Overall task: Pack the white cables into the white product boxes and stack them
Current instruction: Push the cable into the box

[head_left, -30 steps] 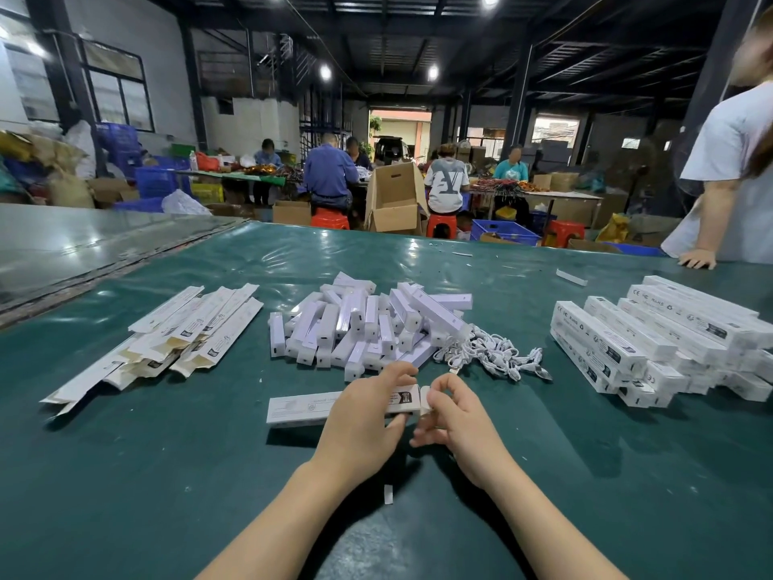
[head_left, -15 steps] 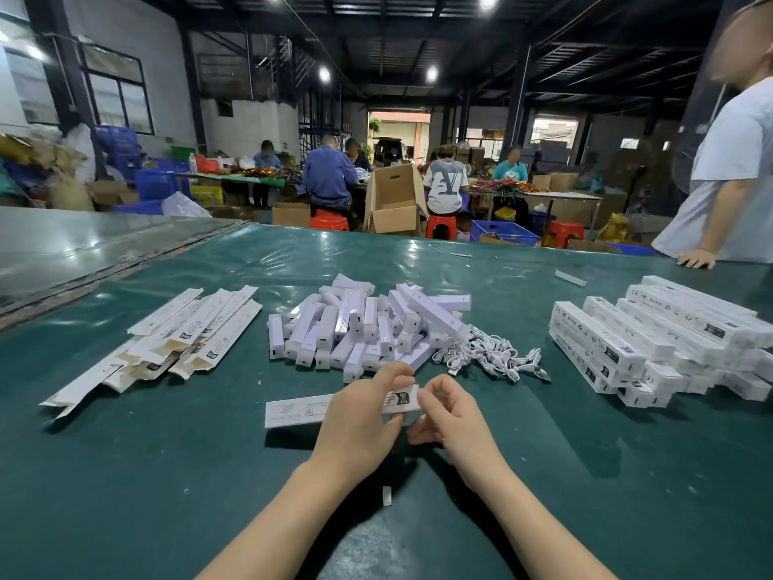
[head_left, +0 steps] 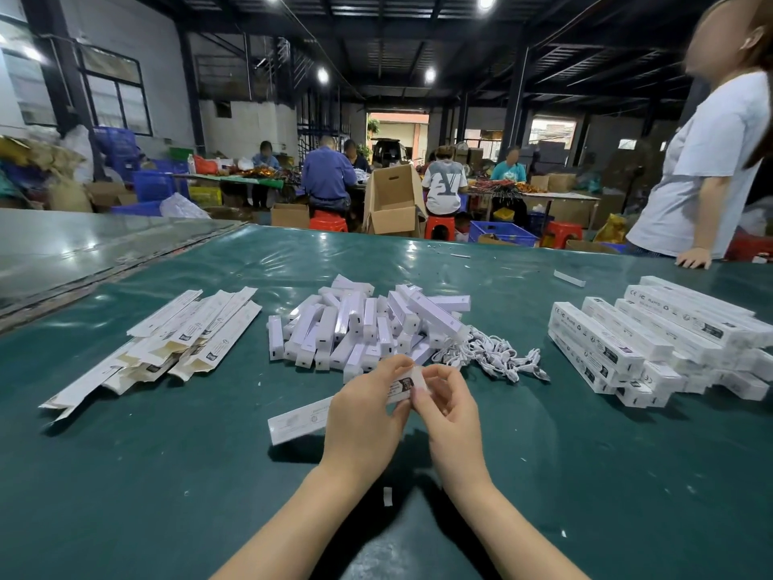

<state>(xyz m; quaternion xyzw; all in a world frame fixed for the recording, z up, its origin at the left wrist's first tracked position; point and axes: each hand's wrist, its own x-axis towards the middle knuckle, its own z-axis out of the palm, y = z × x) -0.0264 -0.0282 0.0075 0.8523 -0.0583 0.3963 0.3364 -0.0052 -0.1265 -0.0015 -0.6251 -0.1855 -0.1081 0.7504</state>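
Observation:
A long white product box (head_left: 299,421) is held just above the green table, its left end pointing toward the left. My left hand (head_left: 363,416) grips it near the right end. My right hand (head_left: 447,406) pinches the flap at that end with curled fingers. Behind my hands lies a tangle of white cables (head_left: 493,357). A heap of small white inner pieces (head_left: 359,328) lies in the middle. Packed boxes (head_left: 652,341) are stacked at the right.
Flat unfolded box sleeves (head_left: 175,341) lie in a pile at the left. A small white scrap (head_left: 388,496) lies between my forearms. A person in a white shirt (head_left: 707,169) leans a hand on the table's far right edge. Workers sit at benches beyond.
The box's right end has lifted slightly off the table and tilted. My right fingers have closed tighter on the end flap.

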